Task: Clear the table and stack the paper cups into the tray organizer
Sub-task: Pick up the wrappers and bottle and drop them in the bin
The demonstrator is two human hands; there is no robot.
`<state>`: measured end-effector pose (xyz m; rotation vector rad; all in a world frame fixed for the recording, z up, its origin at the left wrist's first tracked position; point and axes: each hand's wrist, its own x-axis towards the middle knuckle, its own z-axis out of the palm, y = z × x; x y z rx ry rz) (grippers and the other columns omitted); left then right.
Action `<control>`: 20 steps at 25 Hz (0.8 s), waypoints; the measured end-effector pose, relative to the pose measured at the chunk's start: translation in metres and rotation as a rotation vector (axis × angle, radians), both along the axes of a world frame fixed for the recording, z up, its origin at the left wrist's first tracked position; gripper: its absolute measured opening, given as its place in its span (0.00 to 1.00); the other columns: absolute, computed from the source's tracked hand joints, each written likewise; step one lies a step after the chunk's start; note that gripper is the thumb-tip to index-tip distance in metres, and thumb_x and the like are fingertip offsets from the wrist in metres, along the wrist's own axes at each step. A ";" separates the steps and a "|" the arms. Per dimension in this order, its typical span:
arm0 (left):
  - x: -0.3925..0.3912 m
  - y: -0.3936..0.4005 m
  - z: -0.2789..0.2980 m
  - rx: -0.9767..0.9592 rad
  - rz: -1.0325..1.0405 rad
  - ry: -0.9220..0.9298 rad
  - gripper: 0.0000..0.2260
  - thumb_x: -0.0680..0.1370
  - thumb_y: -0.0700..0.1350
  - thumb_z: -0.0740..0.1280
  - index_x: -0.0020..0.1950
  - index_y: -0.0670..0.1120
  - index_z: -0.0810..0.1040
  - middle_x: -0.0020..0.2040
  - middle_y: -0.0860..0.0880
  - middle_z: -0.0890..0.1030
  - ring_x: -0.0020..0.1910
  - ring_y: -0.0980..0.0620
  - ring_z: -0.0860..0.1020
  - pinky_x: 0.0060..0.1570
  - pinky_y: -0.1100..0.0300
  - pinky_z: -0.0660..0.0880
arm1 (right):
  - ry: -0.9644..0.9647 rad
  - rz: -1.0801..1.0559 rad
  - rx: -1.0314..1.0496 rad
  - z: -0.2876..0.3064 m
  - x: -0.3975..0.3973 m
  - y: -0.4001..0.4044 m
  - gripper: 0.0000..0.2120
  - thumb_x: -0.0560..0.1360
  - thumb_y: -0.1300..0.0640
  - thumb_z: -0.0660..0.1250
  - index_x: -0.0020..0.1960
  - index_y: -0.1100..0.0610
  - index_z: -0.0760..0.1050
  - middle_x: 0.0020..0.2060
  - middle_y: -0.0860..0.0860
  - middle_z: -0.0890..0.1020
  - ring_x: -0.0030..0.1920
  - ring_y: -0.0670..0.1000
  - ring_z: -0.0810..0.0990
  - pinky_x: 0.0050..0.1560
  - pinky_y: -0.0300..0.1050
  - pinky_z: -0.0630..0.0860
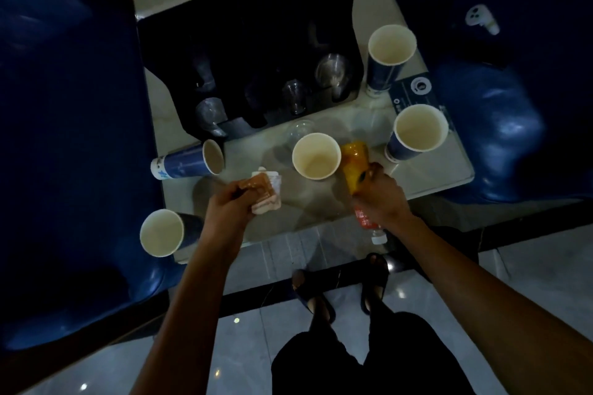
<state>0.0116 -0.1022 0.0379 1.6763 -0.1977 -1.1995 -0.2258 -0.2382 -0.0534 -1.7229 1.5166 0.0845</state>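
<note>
Left hand grips a snack packet; right hand clasps a yellow bottle lying at table edge. Five paper cups on table, one tipped, tray organizer behind. Cups likely light, crushable: hold mid-wall, gently

The room is dark and the picture looks grainy and soft. Little bright spots of light shine on the floor and table. The edges bend and go nearly black, like the blue seats
</note>
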 end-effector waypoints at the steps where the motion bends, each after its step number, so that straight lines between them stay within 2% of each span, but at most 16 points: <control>1: -0.014 0.002 0.010 -0.004 -0.056 -0.039 0.06 0.77 0.40 0.69 0.52 0.44 0.84 0.51 0.44 0.87 0.52 0.46 0.85 0.53 0.49 0.80 | -0.036 -0.005 -0.013 0.008 -0.011 0.008 0.29 0.68 0.46 0.69 0.63 0.56 0.64 0.50 0.54 0.79 0.47 0.59 0.80 0.47 0.48 0.69; 4: -0.054 0.000 0.028 -0.011 -0.194 -0.179 0.08 0.76 0.40 0.71 0.54 0.45 0.84 0.50 0.46 0.87 0.51 0.49 0.85 0.50 0.55 0.81 | -0.143 -0.037 -0.048 0.036 -0.047 0.033 0.29 0.64 0.47 0.67 0.63 0.45 0.63 0.45 0.42 0.77 0.43 0.49 0.79 0.43 0.41 0.70; 6: -0.084 -0.006 0.033 -0.023 -0.250 -0.193 0.07 0.75 0.41 0.73 0.52 0.46 0.84 0.48 0.46 0.87 0.49 0.49 0.86 0.47 0.58 0.82 | -0.221 -0.144 -0.065 0.057 -0.081 0.048 0.24 0.63 0.48 0.66 0.55 0.33 0.61 0.38 0.37 0.76 0.37 0.40 0.79 0.34 0.32 0.66; 9: -0.126 -0.023 0.028 0.013 -0.337 -0.188 0.04 0.74 0.42 0.73 0.46 0.50 0.84 0.43 0.47 0.87 0.46 0.48 0.85 0.48 0.57 0.82 | -0.276 -0.362 -0.094 0.079 -0.133 0.068 0.24 0.63 0.48 0.66 0.53 0.26 0.62 0.40 0.31 0.79 0.38 0.30 0.78 0.30 0.26 0.66; 11: -0.147 -0.034 0.024 0.021 -0.432 -0.196 0.05 0.74 0.41 0.73 0.46 0.51 0.85 0.44 0.48 0.87 0.46 0.49 0.85 0.48 0.57 0.82 | -0.298 -0.484 -0.128 0.083 -0.160 0.081 0.27 0.64 0.48 0.68 0.58 0.30 0.63 0.43 0.36 0.80 0.40 0.35 0.80 0.34 0.27 0.69; 13: -0.171 -0.048 0.015 -0.013 -0.621 -0.186 0.06 0.74 0.40 0.73 0.48 0.50 0.85 0.45 0.50 0.88 0.46 0.53 0.86 0.46 0.60 0.82 | -0.307 -0.642 -0.169 0.080 -0.190 0.096 0.31 0.67 0.50 0.72 0.67 0.42 0.65 0.48 0.41 0.80 0.46 0.41 0.81 0.40 0.32 0.72; 14: -0.182 -0.055 0.009 -0.027 -0.719 -0.186 0.06 0.74 0.39 0.72 0.48 0.50 0.85 0.43 0.53 0.88 0.44 0.58 0.85 0.44 0.65 0.80 | -0.308 -0.711 -0.191 0.076 -0.202 0.105 0.33 0.67 0.52 0.73 0.69 0.46 0.64 0.49 0.41 0.79 0.48 0.40 0.80 0.41 0.31 0.72; 16: -0.204 -0.067 -0.005 -0.027 -0.880 -0.194 0.09 0.74 0.38 0.73 0.44 0.52 0.84 0.38 0.59 0.87 0.39 0.64 0.84 0.38 0.72 0.77 | -0.306 -0.841 -0.230 0.068 -0.219 0.124 0.36 0.69 0.53 0.73 0.72 0.46 0.61 0.50 0.35 0.76 0.50 0.33 0.77 0.42 0.29 0.71; 18: -0.224 -0.074 -0.022 -0.010 -1.014 -0.203 0.09 0.73 0.40 0.74 0.42 0.55 0.84 0.38 0.59 0.87 0.39 0.62 0.84 0.38 0.69 0.78 | -0.316 -0.967 -0.246 0.056 -0.228 0.143 0.37 0.70 0.54 0.73 0.74 0.45 0.60 0.52 0.32 0.74 0.53 0.30 0.75 0.44 0.30 0.71; 20: -0.239 -0.078 -0.039 -0.012 -1.084 -0.200 0.08 0.72 0.41 0.75 0.42 0.56 0.85 0.40 0.55 0.87 0.41 0.56 0.86 0.42 0.62 0.82 | -0.324 -1.090 -0.259 0.042 -0.231 0.161 0.37 0.71 0.53 0.72 0.75 0.45 0.59 0.55 0.32 0.74 0.54 0.31 0.76 0.45 0.30 0.73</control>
